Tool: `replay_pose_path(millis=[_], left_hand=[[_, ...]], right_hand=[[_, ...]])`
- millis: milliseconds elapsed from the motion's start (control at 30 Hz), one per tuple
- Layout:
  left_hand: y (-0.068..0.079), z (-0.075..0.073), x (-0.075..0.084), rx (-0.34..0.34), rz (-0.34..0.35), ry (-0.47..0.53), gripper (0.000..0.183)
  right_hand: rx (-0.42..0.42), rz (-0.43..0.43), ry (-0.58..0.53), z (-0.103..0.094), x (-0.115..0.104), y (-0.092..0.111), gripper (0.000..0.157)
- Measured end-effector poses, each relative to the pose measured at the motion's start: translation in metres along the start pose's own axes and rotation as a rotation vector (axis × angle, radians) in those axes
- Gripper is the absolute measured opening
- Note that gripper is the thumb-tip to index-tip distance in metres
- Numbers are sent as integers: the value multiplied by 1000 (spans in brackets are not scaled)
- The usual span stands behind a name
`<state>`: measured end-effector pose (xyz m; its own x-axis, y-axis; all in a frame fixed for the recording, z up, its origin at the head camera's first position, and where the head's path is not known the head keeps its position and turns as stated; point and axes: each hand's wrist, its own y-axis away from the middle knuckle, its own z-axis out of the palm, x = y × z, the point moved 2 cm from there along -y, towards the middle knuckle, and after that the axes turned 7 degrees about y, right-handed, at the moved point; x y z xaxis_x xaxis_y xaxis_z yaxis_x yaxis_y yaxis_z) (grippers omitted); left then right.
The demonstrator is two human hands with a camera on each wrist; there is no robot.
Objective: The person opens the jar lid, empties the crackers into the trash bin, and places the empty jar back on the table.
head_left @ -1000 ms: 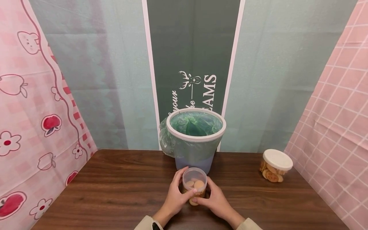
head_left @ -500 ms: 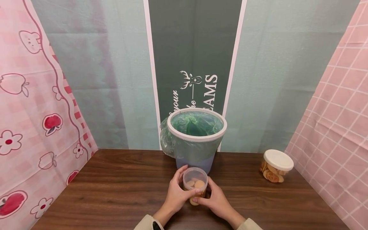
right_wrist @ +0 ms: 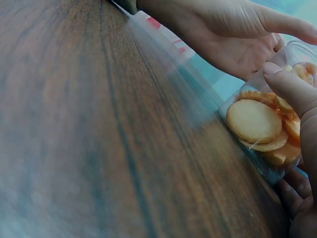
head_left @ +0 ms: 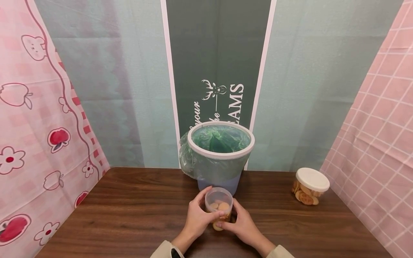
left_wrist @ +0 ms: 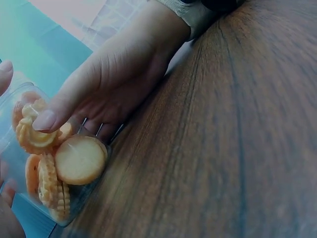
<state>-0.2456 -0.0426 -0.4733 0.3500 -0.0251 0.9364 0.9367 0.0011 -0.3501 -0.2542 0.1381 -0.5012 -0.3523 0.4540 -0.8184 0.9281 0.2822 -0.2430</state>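
Note:
A clear plastic jar (head_left: 210, 197) stands upright on the wooden table, uncovered, with round golden biscuits (left_wrist: 80, 159) inside, some with ridged edges. Both hands hold it low around its sides. My left hand (head_left: 197, 218) grips from the left, its thumb across the near side. From the right, my right hand (head_left: 244, 223) curls round the jar, thumb also at the front. The fingers behind the jar are partly hidden in the head view. In both wrist views the jar's base appears to rest on the tabletop (right_wrist: 99, 129).
Right behind the jar stands a bin (head_left: 221, 181) with a white rim and green plastic liner (head_left: 187, 161). A second biscuit jar (head_left: 304, 193) with a white lid (head_left: 312, 178) sits at the right back. Patterned cloths (head_left: 380, 143) enclose the table.
The head view has shifted very slightly. Both hands stay around the jar, and the jar, the bin and the lidded jar keep their places.

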Motion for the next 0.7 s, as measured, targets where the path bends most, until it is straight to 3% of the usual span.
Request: replay_pose_path(millis=[433, 700], left_hand=[[-1, -2, 8, 38, 77, -7, 79], [2, -15, 10, 73, 85, -59, 80]], right_hand=[[-7, -7, -8, -1, -1, 1, 75], [-17, -16, -2, 0, -1, 0, 76]])
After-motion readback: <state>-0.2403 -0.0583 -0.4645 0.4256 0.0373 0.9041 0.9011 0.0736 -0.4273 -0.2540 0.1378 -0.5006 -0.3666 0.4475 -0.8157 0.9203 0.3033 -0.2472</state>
